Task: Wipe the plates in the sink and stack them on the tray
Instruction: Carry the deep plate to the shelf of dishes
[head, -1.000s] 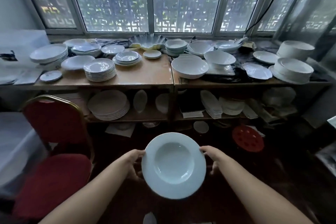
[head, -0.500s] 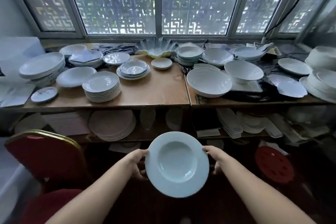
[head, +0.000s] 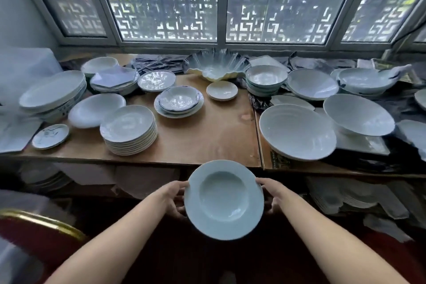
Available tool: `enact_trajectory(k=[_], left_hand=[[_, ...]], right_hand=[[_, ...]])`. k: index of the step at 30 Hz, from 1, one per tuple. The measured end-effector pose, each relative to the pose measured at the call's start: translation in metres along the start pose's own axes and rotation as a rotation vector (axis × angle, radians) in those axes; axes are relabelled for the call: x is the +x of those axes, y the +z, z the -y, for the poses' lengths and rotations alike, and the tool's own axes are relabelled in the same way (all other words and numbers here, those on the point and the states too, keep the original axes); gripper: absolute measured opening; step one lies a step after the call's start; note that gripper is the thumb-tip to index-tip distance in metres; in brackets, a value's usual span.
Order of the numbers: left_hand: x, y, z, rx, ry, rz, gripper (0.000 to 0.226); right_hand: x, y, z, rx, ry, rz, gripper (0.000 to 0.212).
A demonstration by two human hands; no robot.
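I hold a white deep plate with a wide rim (head: 224,199) in front of me, just below the front edge of the wooden table (head: 207,136). My left hand (head: 174,198) grips its left rim and my right hand (head: 273,195) grips its right rim, fingers curled under the plate. The plate faces up, tilted slightly toward me. No sink or tray is in view.
The table carries a stack of plates (head: 129,131), a large white bowl (head: 297,131), a second wide bowl (head: 358,114), a shell-shaped dish (head: 217,68) and many other dishes. A red chair with gold trim (head: 39,233) stands at lower left. More plates sit on a lower shelf.
I have come closer to the table, which now fills more of the view. The plate stays held between both hands, now near the table's front edge.
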State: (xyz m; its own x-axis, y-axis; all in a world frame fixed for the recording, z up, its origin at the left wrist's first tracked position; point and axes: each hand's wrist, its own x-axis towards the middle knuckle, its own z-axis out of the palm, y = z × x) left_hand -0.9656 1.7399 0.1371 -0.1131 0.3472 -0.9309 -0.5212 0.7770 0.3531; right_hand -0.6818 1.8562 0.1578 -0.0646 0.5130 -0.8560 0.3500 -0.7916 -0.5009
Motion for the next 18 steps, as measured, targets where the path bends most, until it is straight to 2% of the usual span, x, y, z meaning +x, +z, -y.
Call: enact_trajectory(k=[3, 9, 13, 14, 18], left_hand=[[0.017, 0.011, -0.04, -0.033, -0.02, -0.022, 0.026], [0.048, 0.037, -0.12, 0.02, 0.0, -0.03, 0.025], [0.088, 0.045, -0.175, 0.097, 0.004, -0.031, 0.033], [0.098, 0.046, -0.189, 0.117, -0.007, -0.034, 0.034], [0.132, 0.047, -0.245, 0.162, -0.057, -0.012, 0.033]], right_hand=[[0.012, 0.003, 0.039, 0.041, 0.025, -0.001, 0.028], [0.059, 0.005, 0.103, 0.109, 0.014, -0.053, 0.021], [0.109, 0.015, 0.133, 0.158, 0.025, -0.054, 0.043], [0.123, 0.017, 0.139, 0.169, 0.038, -0.057, 0.042], [0.145, 0.035, 0.175, 0.259, 0.114, -0.096, 0.023]])
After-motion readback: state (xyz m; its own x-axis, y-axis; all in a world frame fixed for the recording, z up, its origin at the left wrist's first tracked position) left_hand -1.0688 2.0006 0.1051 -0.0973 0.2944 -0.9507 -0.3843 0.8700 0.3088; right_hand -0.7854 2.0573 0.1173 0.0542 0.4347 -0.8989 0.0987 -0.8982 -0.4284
